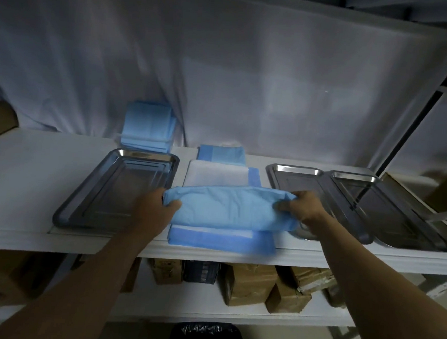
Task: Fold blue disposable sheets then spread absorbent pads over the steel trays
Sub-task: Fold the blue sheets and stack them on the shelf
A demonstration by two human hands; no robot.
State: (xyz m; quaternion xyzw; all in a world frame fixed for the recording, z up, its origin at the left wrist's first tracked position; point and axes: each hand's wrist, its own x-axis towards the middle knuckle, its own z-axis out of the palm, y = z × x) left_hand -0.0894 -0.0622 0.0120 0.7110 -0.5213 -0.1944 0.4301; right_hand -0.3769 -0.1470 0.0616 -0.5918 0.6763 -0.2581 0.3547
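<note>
A light blue disposable sheet [230, 205], folded into a wide band, hangs just above the shelf's middle. My left hand [154, 207] grips its left end with the thumb on top. My right hand [303, 207] pinches its right end. Under it lies a pad with a white centre and a blue border [218, 174], whose near blue edge [221, 240] reaches the shelf front. A steel tray [83, 186] lies bare to the left. Two more steel trays [295, 181] [409, 222] sit side by side to the right, their long edges overlapping.
A stack of folded blue sheets [148, 127] stands at the back left, and another folded blue piece [221, 153] lies behind the pad. A white cloth hangs behind the white shelf [19, 160]. Brown cartons [248, 283] fill the lower shelf, with a black bag [208, 337] below.
</note>
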